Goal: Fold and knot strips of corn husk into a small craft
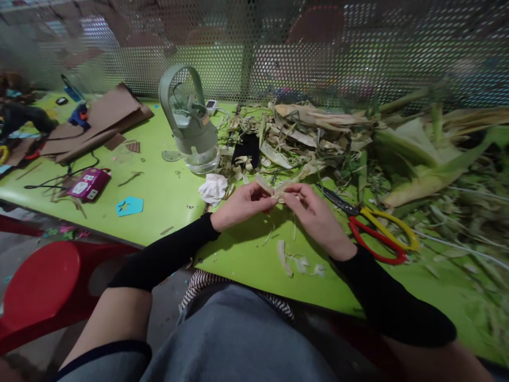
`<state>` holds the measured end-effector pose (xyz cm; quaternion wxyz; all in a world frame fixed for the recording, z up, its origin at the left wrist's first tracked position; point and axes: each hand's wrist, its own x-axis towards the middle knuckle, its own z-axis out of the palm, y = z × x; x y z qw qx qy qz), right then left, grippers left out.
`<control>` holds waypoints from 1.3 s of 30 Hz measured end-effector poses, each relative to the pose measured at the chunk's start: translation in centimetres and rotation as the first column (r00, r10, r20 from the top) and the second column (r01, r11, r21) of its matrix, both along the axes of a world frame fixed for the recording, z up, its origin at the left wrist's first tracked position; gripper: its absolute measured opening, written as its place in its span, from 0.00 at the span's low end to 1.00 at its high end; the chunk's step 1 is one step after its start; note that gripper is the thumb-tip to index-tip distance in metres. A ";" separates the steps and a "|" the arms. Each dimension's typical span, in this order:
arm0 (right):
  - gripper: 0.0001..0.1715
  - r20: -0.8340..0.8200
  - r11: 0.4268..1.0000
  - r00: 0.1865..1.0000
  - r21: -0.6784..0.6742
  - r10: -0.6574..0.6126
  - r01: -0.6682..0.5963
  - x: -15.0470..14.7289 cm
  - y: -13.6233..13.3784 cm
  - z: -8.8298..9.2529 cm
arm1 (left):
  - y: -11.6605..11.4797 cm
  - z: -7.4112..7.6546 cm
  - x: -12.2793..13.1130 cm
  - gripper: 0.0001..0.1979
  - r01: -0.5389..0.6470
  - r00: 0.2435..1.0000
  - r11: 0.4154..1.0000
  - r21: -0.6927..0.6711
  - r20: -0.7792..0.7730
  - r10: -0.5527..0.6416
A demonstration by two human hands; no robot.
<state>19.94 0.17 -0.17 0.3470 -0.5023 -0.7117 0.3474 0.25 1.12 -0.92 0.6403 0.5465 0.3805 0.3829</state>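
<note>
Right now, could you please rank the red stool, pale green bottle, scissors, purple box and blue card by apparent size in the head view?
1. Red stool
2. Pale green bottle and scissors: too alike to rank
3. Purple box
4. Blue card

My left grip (247, 203) and my right grip (315, 213) meet above the worktop (238, 257), a husk strip (279, 191) between them. Scraps (283, 259) lie on the worktop nearer me than either grip. Just right of my right grip lie the scissors (353, 211); a heap of husks (358, 139) spreads behind and to the right of them. Beyond my left grip a phone (248, 147) lies among husk bits, with a bottle (198, 143) standing to its left. A tissue (213, 189) sits before the bottle. Farther left lie a card (129, 206) and then a box (89, 184), with cardboard (101, 123) behind them. A screen (298, 66) stands behind the worktop; a stool (43, 281) stands left of me.
</note>
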 end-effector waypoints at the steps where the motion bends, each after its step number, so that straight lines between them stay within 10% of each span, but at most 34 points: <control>1: 0.18 0.015 1.000 1.000 -0.012 0.022 -0.022 0.2 0.2 0.1 | 0.1 0.0 -0.1 0.09 -0.006 1.000 1.000 0.012 0.000 0.006; 8: 0.09 0.234 0.954 0.971 0.298 -0.045 -0.028 0.0 -0.3 1.0 | 0.2 0.5 -0.4 0.10 0.010 1.000 1.000 -0.006 -0.015 -0.010; 15: 0.16 -0.110 0.977 0.994 -0.209 0.026 -0.049 1.0 0.1 1.8 | 0.3 0.6 -0.4 0.09 0.029 0.999 0.996 -0.082 -0.016 -0.030; 23: 0.19 -0.402 0.926 0.914 -0.363 -0.057 -0.102 0.6 0.1 1.1 | 0.3 0.8 -0.3 0.07 -0.027 1.000 0.998 -0.059 0.006 0.028; 34: 0.06 0.057 0.964 0.996 0.254 0.063 -0.076 -0.3 -1.3 0.6 | 0.0 0.1 -0.1 0.05 0.097 0.967 0.988 0.119 -0.246 -0.066; 39: 0.09 0.067 0.958 0.998 0.286 -0.015 -0.005 -0.3 -1.4 0.3 | -0.5 0.1 0.1 0.08 0.145 0.956 0.975 0.168 -0.279 -0.094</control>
